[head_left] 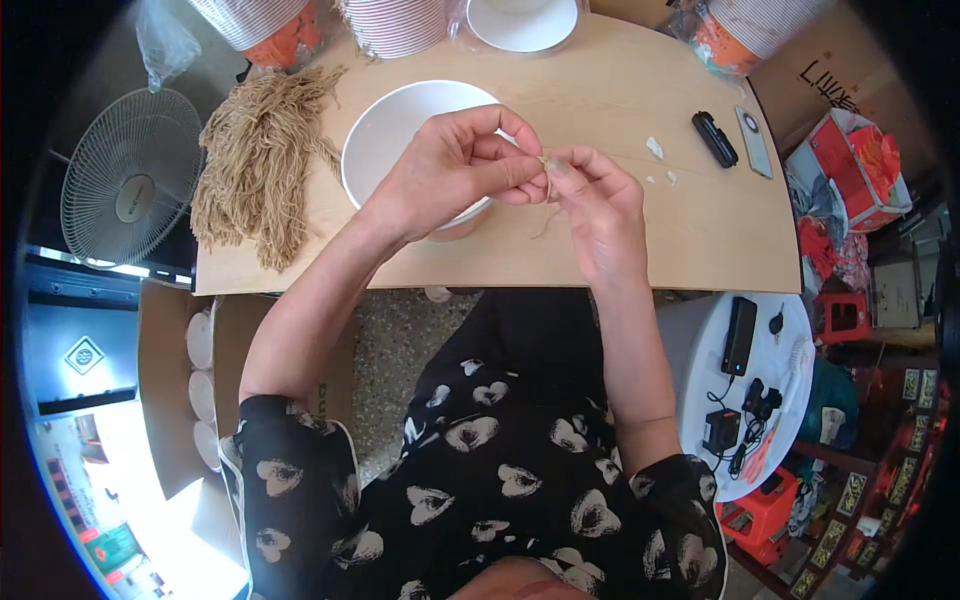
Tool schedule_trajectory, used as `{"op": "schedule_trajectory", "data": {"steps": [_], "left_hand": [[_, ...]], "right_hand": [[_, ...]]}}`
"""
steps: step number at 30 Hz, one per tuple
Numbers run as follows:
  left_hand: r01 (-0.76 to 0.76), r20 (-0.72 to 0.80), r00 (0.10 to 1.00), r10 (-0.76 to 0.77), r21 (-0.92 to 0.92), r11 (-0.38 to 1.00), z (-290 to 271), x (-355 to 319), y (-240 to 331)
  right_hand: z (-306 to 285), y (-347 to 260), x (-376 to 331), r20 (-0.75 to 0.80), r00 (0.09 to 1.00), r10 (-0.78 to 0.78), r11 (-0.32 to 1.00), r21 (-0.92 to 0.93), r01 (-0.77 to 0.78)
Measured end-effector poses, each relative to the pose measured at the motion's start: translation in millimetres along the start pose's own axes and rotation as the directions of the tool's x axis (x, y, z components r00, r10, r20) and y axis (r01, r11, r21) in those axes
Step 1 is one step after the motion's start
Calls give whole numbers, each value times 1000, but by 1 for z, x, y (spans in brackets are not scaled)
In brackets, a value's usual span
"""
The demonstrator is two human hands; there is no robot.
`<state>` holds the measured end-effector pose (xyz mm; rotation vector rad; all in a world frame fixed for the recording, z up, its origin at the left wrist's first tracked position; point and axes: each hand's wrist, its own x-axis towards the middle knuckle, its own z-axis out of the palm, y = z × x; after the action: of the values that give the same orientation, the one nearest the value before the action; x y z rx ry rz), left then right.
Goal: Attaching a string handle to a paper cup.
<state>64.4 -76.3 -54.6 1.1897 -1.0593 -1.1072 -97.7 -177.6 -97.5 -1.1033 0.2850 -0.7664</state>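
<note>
My left hand (450,165) and my right hand (598,205) meet above the wooden table (640,230), both pinching one short piece of tan string (547,190) between thumb and fingertips. The string's loose end hangs down below my fingers. My left hand is over the right rim of a white bowl (395,130). A large bundle of the same tan strings (258,160) lies on the table to the left of the bowl.
Stacks of paper cups (400,25) and a white lid (520,20) stand at the table's far edge. A black device (715,138) and a phone (754,140) lie at the right. A fan (128,190) stands left, a round white stool (755,390) with chargers right.
</note>
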Motion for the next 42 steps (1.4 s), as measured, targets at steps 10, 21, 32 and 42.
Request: {"op": "schedule_trajectory", "data": {"steps": [10, 21, 32, 42], "left_hand": [[-28, 24, 999, 28, -5, 1000, 3, 1, -3], [-8, 31, 999, 7, 24, 1000, 3, -1, 0], [-9, 48, 999, 8, 20, 1000, 3, 0, 1], [27, 62, 998, -29, 22, 999, 3, 1, 2]], "right_hand": [[-5, 8, -1, -24, 999, 31, 984, 179, -26], [-5, 4, 1, -5, 1000, -14, 1000, 1, 14], [-12, 0, 2, -51, 997, 65, 997, 51, -62], [-6, -4, 0, -55, 997, -61, 989, -135, 53]]}}
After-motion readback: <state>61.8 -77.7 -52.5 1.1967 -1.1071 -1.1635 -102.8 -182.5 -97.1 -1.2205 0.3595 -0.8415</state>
